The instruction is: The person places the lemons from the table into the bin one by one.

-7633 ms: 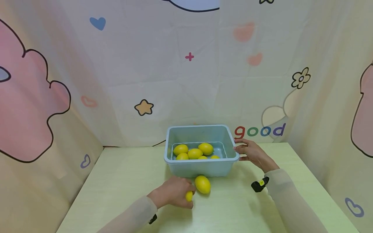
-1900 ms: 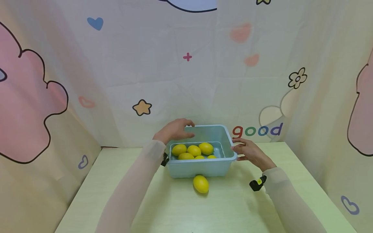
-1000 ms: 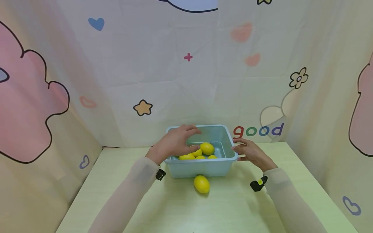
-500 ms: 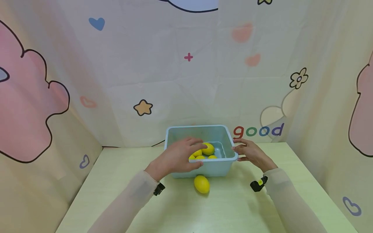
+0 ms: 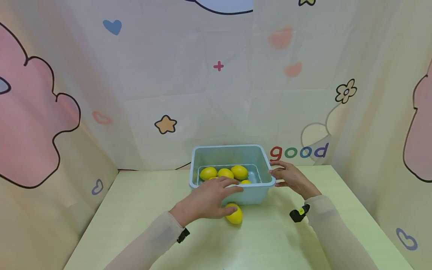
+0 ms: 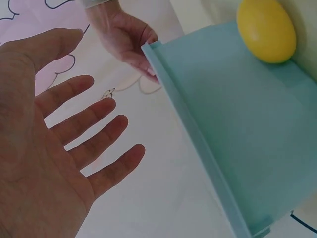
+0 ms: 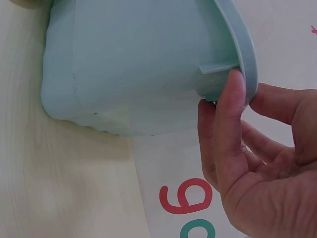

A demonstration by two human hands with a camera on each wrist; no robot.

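A light-blue plastic bin (image 5: 254,195) stands on the table with several yellow lemons (image 5: 239,172) inside. One more lemon (image 5: 237,217) lies on the table just in front of the bin. My left hand (image 5: 207,198) hovers over the bin's front side, its thumb overlapping this lemon in the head view. In the left wrist view, that hand's fingers (image 6: 106,173) are spread with nothing held. At the right end, my right hand (image 5: 293,179) pinches the bin's rim; the right wrist view shows its fingers (image 7: 230,124) beneath the lip. Part of the bin's front rim is hidden by the left hand.
The pale wooden table (image 5: 141,210) extends on both sides of the bin and in front of it. A printed curtain (image 5: 189,75) hangs right behind the bin and along both sides. Small black devices (image 5: 299,213) are strapped to the wrists.
My left hand, which held a lemon at the table 7.6 s ago, was later over the bin. It has since come down and toward me to the front lemon. The right hand stays at the rim.
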